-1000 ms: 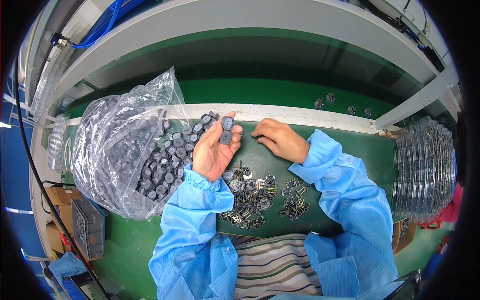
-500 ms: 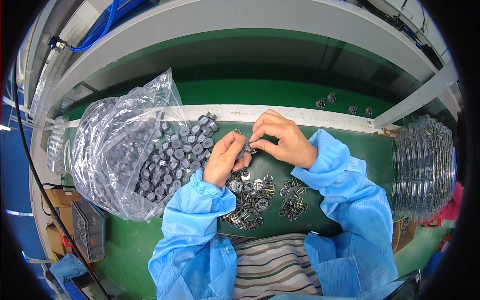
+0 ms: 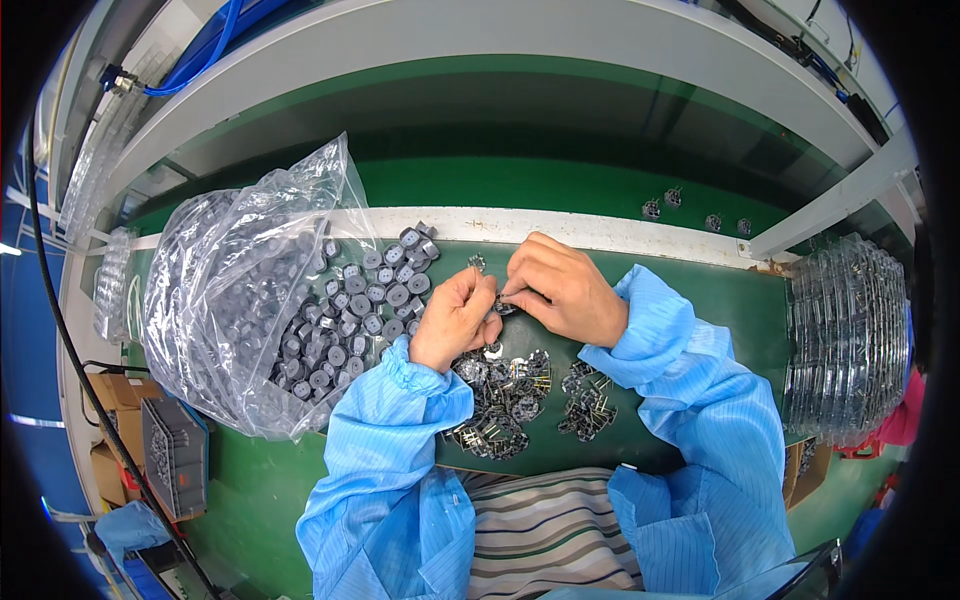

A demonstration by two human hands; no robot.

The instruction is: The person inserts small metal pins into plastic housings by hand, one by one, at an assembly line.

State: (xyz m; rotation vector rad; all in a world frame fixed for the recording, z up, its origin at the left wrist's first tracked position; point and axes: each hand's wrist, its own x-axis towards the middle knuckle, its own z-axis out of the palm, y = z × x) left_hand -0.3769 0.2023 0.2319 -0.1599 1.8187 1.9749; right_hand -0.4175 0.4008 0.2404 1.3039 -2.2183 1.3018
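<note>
My left hand [image 3: 456,318] is closed around a small dark part with metal bits [image 3: 504,307], mostly hidden by the fingers. From the other side my right hand [image 3: 566,292] pinches at the same part with thumb and forefinger. Just below the hands lies a heap of dark parts with brass-coloured pins [image 3: 500,390]. A smaller pile of similar pinned pieces [image 3: 588,402] is to its right. Left of my hands, many round grey plastic caps [image 3: 355,306] spill from a clear plastic bag [image 3: 240,290]. One loose part [image 3: 477,262] sits just beyond my left hand.
A white ledge [image 3: 600,232] crosses behind the green tabletop [image 3: 700,350]. Several small assemblies move along the green surface past it, one assembly [image 3: 651,209] nearest. Stacked clear trays [image 3: 848,340] stand at the right edge. A grey crate [image 3: 175,455] is at lower left.
My right hand has turned, its knuckles now more curled over the held part. The small assemblies beyond the ledge have shifted slightly to the right.
</note>
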